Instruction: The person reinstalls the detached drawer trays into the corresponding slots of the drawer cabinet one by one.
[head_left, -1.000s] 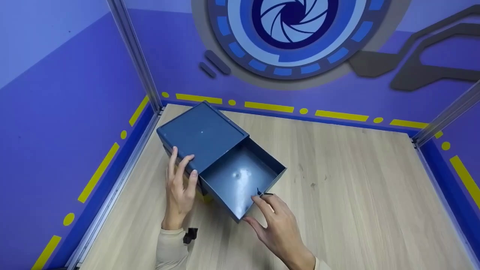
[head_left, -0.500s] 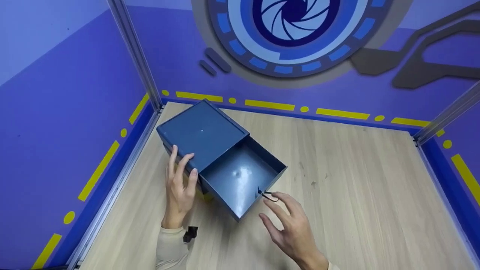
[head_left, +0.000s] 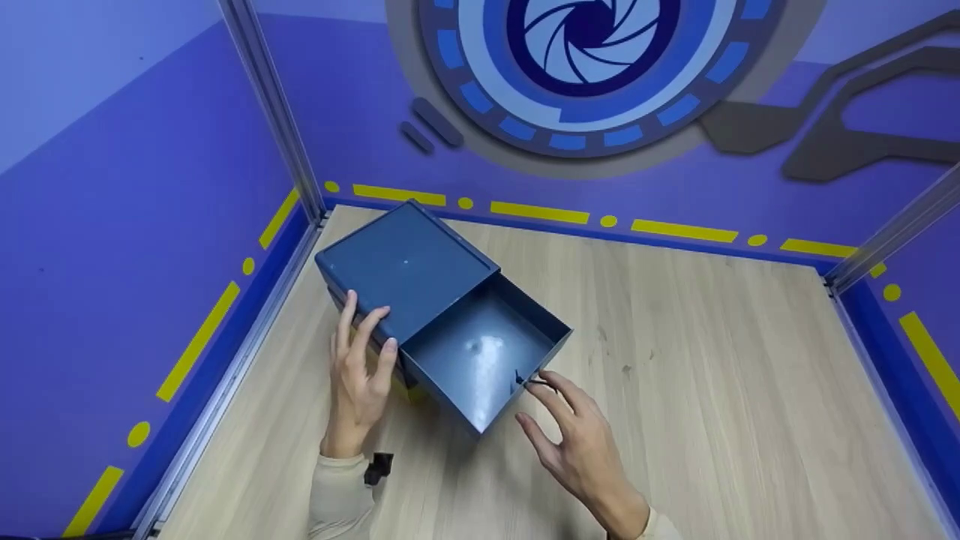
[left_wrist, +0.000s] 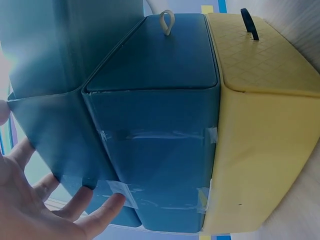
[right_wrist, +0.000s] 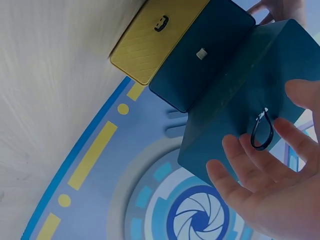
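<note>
A stack of drawer boxes stands at the left of the table, its dark blue top box (head_left: 405,262) holding a pulled-out drawer (head_left: 480,345) with a shiny bare bottom. Under it, in the left wrist view, come a second blue drawer box (left_wrist: 155,115) and a yellow one (left_wrist: 265,150). My left hand (head_left: 360,382) rests on the top box's side with spread fingers. At the drawer's front, my right hand (head_left: 581,442) has relaxed, parted fingers, fingertips at the front panel beside a black loop pull (right_wrist: 262,131). The thumb stands apart from the panel.
The light wooden table (head_left: 712,375) stretches right of the stack. Purple-blue wall panels (head_left: 187,225) with yellow dashes enclose it at the left, back and right. Clear tape (left_wrist: 165,134) crosses the blue boxes' side. A dark clip (head_left: 379,469) sits by my left sleeve.
My right hand left the drawer's front corner, moved right, then its fingertips came back up to the front panel. The drawer sits slightly farther in. My left hand has stayed put.
</note>
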